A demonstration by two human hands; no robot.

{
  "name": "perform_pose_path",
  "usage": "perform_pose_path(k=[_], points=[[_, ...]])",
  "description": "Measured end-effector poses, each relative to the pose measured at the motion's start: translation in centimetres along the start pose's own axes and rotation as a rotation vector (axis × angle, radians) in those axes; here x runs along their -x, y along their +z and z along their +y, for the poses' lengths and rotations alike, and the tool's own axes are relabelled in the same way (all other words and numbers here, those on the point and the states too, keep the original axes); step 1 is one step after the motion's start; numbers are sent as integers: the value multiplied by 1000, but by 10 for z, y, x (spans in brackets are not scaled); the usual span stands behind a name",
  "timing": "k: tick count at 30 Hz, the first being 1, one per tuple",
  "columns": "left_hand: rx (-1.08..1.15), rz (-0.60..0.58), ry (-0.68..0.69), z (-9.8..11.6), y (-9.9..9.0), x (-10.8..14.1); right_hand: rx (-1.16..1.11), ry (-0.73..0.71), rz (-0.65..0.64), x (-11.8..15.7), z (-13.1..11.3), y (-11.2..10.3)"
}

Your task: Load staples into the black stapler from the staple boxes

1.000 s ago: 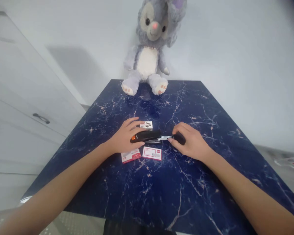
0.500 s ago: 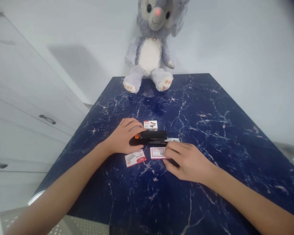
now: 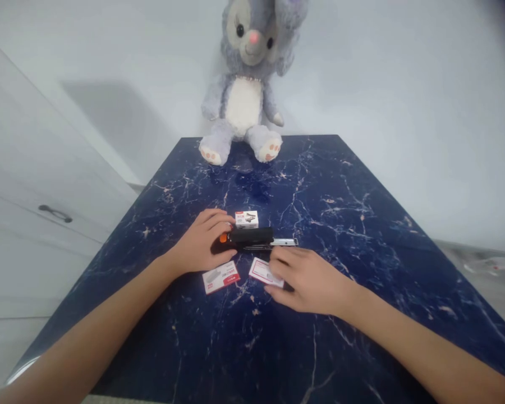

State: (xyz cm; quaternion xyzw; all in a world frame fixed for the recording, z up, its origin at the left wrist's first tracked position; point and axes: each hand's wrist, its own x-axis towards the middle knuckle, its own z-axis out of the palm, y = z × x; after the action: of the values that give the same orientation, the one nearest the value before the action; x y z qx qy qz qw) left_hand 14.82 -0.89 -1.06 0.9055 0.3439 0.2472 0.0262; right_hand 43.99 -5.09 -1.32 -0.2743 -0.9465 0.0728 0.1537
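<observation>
A black stapler (image 3: 252, 238) with an orange part at its left end lies crosswise on the table, its silver staple tray (image 3: 286, 242) sticking out to the right. My left hand (image 3: 204, 241) is closed around the stapler's left end. Just in front of the tray, my right hand (image 3: 309, 279) has its fingers on a small white box (image 3: 261, 269) with a red border, holding its right side. Those fingertips partly hide the box and whatever is in it. A red-and-white staple box (image 3: 221, 276) lies flat near my left thumb, apart from the other box.
Behind the stapler stands a small white-and-red carton (image 3: 246, 219) with a picture on it. A grey plush toy (image 3: 244, 101) sits at the far edge of the dark blue marbled table (image 3: 362, 235). White cabinets (image 3: 29, 252) are on the left.
My right hand has turned the red-bordered box askew and drawn it slightly away from the stapler. My left hand stays on the stapler. The whole view has shifted a little.
</observation>
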Motion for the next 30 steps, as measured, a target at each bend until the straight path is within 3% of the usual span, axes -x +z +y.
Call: perform_pose_path(k=[7,14,17,21,23,26,28,30], points=[[4,6,4,-2,3,-2,71,27,-83,-1,-6,2],[11,2,-29,-1,1,0,64,15,-68,0,-9,0],[-44,-21,-9,-1,-3,-1,71,31,-75,0,-11,-2],[-190,36,-1,5,-13,-1,83,9,-93,0,-10,-4],[-228,40,45,11,-20,0,127,-28,-83,-1,-9,-4],[-250,10,239,19,-27,4,190,-80,-38,-1,-8,-3],[-276,53,348,23,-27,6,210,-83,-3,-1,-8,0],[-297,101,368,25,-24,8,222,-80,52,-1,-8,2]])
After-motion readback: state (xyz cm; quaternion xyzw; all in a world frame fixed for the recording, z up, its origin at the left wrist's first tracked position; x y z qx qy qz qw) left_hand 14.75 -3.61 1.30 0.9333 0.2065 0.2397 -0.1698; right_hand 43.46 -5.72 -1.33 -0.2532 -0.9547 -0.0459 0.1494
